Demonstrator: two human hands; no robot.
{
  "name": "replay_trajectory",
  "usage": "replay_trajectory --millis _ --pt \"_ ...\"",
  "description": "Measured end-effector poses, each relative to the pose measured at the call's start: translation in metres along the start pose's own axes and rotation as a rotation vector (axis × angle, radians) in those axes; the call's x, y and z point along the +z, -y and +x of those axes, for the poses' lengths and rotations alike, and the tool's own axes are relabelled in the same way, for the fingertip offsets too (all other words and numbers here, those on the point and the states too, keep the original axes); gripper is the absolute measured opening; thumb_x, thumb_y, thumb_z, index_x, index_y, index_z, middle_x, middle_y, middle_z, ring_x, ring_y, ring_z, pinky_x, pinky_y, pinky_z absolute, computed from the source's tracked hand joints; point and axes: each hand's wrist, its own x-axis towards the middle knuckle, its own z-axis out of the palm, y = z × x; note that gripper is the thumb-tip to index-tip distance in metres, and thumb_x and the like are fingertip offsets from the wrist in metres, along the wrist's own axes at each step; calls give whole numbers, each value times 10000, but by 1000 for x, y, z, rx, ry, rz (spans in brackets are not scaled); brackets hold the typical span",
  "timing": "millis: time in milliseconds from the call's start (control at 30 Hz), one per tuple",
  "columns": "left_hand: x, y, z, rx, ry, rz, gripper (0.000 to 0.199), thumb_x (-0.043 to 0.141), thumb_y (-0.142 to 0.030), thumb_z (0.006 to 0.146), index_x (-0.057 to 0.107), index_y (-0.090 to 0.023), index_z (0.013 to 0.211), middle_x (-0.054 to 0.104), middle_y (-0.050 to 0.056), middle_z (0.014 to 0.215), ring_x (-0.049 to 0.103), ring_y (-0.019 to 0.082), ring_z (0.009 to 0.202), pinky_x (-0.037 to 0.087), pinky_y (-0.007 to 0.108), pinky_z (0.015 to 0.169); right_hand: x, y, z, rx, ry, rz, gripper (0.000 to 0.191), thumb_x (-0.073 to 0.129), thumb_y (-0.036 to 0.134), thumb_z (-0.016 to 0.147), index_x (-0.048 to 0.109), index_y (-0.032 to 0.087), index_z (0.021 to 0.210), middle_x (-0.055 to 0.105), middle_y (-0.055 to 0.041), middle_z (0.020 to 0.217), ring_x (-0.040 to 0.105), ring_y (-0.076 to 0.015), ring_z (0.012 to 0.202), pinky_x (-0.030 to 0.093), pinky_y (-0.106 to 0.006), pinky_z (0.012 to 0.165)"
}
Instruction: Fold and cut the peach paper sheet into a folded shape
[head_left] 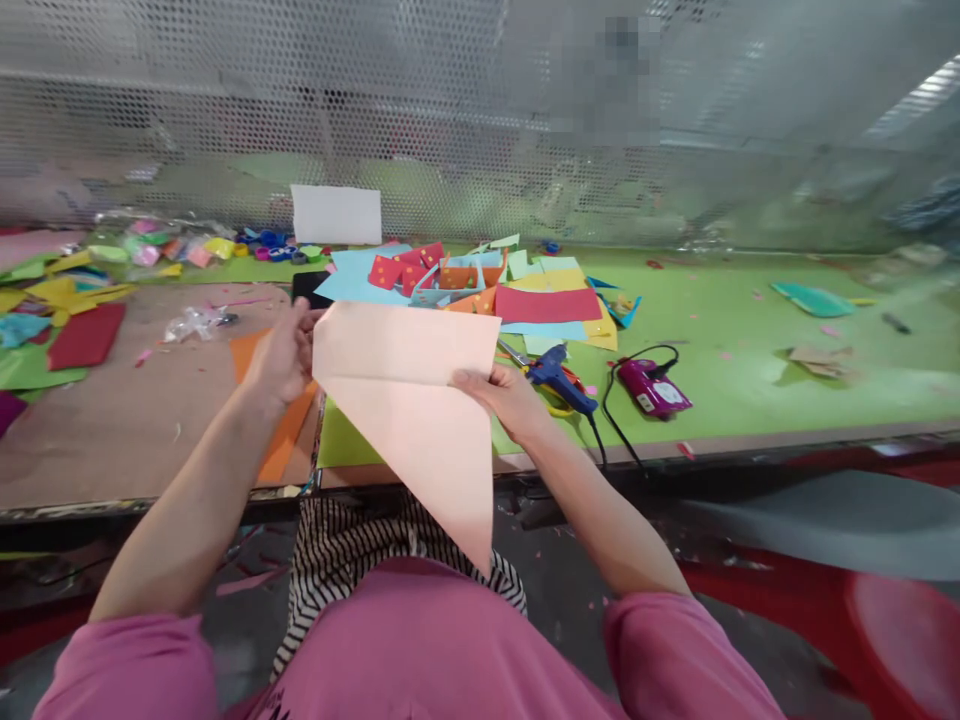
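A pale pink sheet of paper [420, 400] with a crease across it is held up in front of me, over the table's front edge. Its lower part tapers to a point that hangs over my lap. My right hand [506, 400] grips the right edge, thumb on top and fingers behind. At the left corner, my left hand [281, 350] has its fingers curled against the edge, partly hidden. Just beyond the sheet lie cut coloured papers, among them a red strip [547, 305] and a dotted orange piece [461, 272].
Right of the sheet lie a blue glue gun [559, 378] with a cord and a magenta box [652, 388]. An orange sheet [289, 435] lies under my left arm. Paper scraps and small coloured rolls [274, 250] cover the left back. A perforated metal screen [465, 100] stands behind.
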Motion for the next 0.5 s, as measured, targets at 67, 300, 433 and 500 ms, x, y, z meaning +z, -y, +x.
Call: replay_trajectory --millis 67,300,433,500 --pt "2 -1 -5 -112 90 -74 531 609 -715 853 740 -201 845 757 72 691 686 175 555 538 256 482 3 2 6 -47 -69 54 422 946 563 603 800 219 800 812 -37 860 690 -188 748 532 -331 694" --pt "15 7 -22 -61 50 -49 262 895 -331 675 738 -190 831 800 24 785 729 158 674 618 256 648 7 10 23 -143 58 -55 384 862 595 730 806 248 885 828 -66 1000 749 -261 956 606 -445 860" --pt "13 -27 -24 282 18 -77 127 859 -251 739 761 -232 818 815 -52 859 733 132 805 616 280 791 8 43 25 -414 60 -301 281 820 508 824 818 285 996 819 -38 1111 745 -254 1042 605 -474 947" --pt "4 -46 -31 559 -19 10 92 842 -243 751 767 -263 800 812 -104 877 743 160 942 592 374 979 7 65 21 -668 -54 -573 256 719 497 939 812 299 1072 805 -32 1122 730 -244 1058 595 -474 945"
